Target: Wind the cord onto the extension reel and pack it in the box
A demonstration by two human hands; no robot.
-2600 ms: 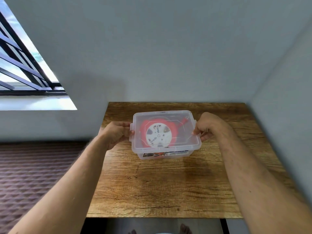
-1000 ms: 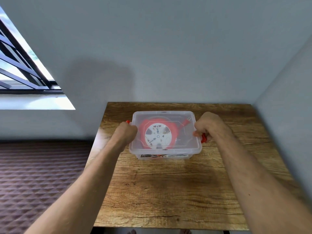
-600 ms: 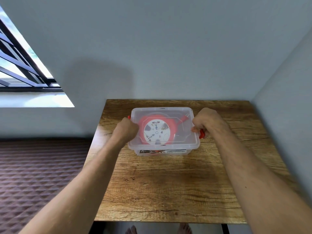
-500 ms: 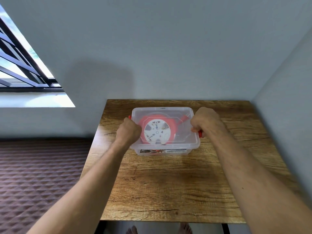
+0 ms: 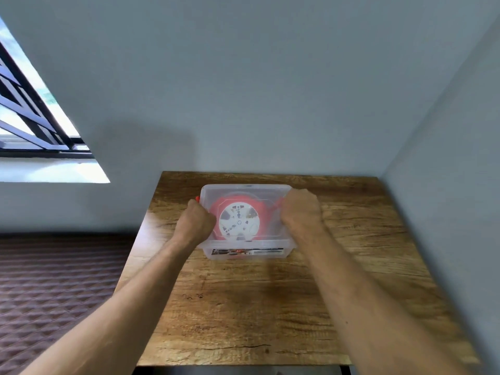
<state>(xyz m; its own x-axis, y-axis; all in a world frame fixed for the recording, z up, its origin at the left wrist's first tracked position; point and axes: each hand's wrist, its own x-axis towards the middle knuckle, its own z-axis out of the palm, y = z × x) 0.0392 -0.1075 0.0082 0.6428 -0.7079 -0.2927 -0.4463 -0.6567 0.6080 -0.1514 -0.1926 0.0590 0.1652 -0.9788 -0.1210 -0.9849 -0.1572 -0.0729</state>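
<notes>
A clear plastic box [image 5: 247, 251] with its clear lid on stands toward the back of the wooden table [image 5: 270, 307]. Through the lid I see the red extension reel [image 5: 239, 219] with its white hub lying flat inside. My left hand [image 5: 196, 221] is curled over the box's left edge, where a red latch [image 5: 197, 198] peeks out beyond my knuckles. My right hand [image 5: 300, 209] is curled over the right edge and hides the latch there.
The table sits in a corner, with a grey wall [image 5: 270, 104] behind it and another on the right [image 5: 446, 185]. A barred window [image 5: 35, 125] is at the upper left. Dark patterned floor [image 5: 54, 280] lies left of the table.
Both hands moved from holding the lid's sides to the red side latches and folded inward over the box's edges. The right latch has dropped out of sight under my hand.
</notes>
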